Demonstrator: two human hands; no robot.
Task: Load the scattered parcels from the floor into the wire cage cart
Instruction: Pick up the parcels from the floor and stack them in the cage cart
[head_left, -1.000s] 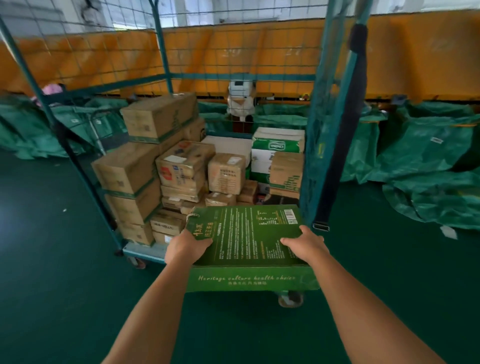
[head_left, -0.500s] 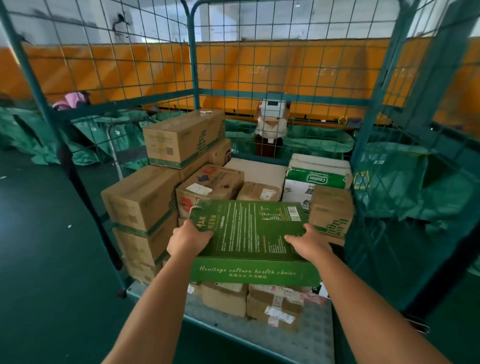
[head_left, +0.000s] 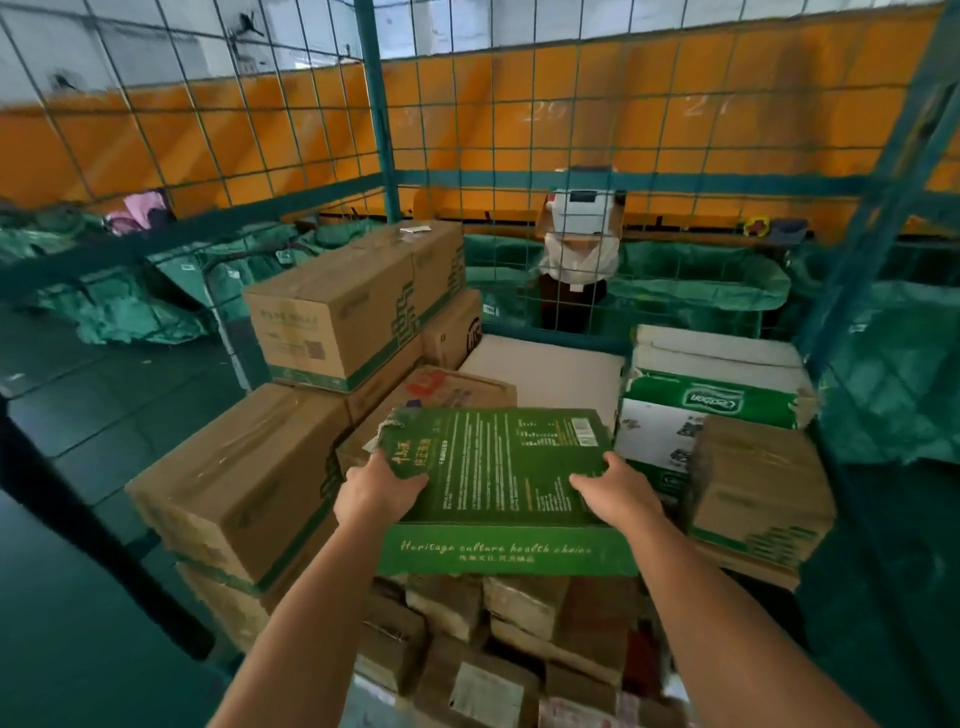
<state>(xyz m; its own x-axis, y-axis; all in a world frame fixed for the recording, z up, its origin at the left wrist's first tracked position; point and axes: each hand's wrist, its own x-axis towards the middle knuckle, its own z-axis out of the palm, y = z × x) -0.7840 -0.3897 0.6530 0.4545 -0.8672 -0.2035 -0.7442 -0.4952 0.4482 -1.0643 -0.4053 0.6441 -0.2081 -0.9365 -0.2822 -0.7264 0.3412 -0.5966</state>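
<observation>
Change: since the earlier frame you have carried the green box (head_left: 501, 467) further in over the stacked parcels, and the stacks now fill more of your view.
Left hand: your left hand (head_left: 379, 491) grips the box's near-left corner, thumb laid on the printed top, fingers curled under out of sight.
Right hand: your right hand (head_left: 615, 491) grips the near-right side the same way, thumb on top and fingers wrapped round the edge.
Green box: you hold it flat and level between both hands, its front face with pale lettering turned toward you, its far-left corner torn.
Position: it sits above a low heap of small brown parcels (head_left: 498, 639) at the near edge of the wire cage cart (head_left: 379, 130); whether it touches them you cannot tell.
Left stack: large brown cartons (head_left: 244, 483) stand just beside your left hand, with a long carton (head_left: 353, 306) on top further back.
Right stack: a white and green carton (head_left: 711, 395) and a brown carton (head_left: 758, 483) stand just beside your right hand.
Beyond the mesh: green sacks (head_left: 119, 291) lie on the floor before an orange wall (head_left: 623, 119).
</observation>
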